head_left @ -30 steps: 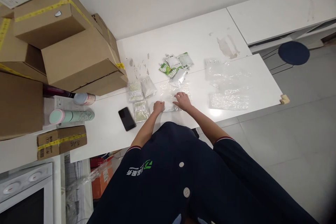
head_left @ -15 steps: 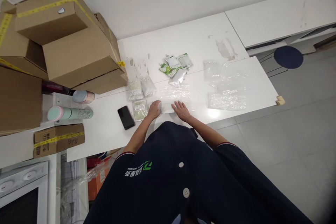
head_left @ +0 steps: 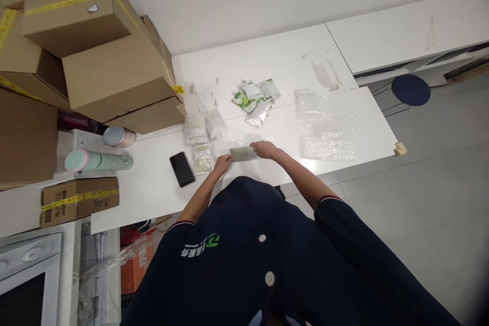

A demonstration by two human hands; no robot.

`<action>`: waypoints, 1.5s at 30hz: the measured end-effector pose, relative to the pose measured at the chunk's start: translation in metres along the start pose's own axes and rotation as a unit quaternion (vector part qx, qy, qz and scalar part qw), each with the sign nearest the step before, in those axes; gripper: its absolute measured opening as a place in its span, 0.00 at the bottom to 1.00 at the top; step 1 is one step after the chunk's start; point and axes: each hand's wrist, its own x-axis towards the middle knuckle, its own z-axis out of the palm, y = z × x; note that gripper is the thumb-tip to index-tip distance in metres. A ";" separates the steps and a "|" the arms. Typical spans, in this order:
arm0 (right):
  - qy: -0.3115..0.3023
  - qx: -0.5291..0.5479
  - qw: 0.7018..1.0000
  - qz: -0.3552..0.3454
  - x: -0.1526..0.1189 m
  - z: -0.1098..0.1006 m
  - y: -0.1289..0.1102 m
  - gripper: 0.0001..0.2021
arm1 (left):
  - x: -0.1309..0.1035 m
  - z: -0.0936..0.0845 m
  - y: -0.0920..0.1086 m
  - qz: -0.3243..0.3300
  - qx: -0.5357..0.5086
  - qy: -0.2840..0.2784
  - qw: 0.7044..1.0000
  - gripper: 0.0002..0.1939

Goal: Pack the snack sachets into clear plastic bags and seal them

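Note:
Near the table's front edge lies a greenish pouch in clear bubble wrap [head_left: 243,154], held between my two hands. My left hand [head_left: 223,163] grips its left end, fingers closed. At its right end, my right hand [head_left: 264,150] is closed over the edge. A flat stretch of clear wrap shows just behind the package. To the left lie wrapped packets [head_left: 204,158], with a silvery wrapped pouch [head_left: 216,125] behind them. Several loose green-and-white pouches [head_left: 256,92] are piled farther back, a silver one [head_left: 258,114] at their front.
Clear bubble wrap sheets [head_left: 326,145] lie on the right of the white table [head_left: 282,56]. A black phone [head_left: 182,169] rests at left. Cardboard boxes [head_left: 118,74], a jar [head_left: 119,136] and a green bottle [head_left: 98,160] stand farther left. A blue stool [head_left: 411,89] is at right.
Both hands were lying flatter on the wrap; now they are closed on the package's ends. The package has turned up its greenish side, and less flat wrap shows behind it.

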 end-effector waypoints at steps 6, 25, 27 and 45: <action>0.197 -0.015 0.978 0.064 0.012 0.001 0.001 0.22 | 0.026 -0.009 0.019 -0.141 0.033 -0.037 0.989 0.13; 0.170 0.020 0.983 0.073 -0.006 0.097 -0.033 0.25 | 0.040 -0.024 0.082 -0.028 0.235 0.023 0.971 0.20; 0.178 0.030 0.982 0.056 -0.008 0.099 -0.026 0.24 | 0.051 -0.019 0.093 0.031 0.219 0.009 0.975 0.24; 0.244 0.692 0.595 0.328 -0.001 0.084 0.016 0.13 | 0.025 0.022 0.077 -0.107 -0.219 -0.077 0.967 0.16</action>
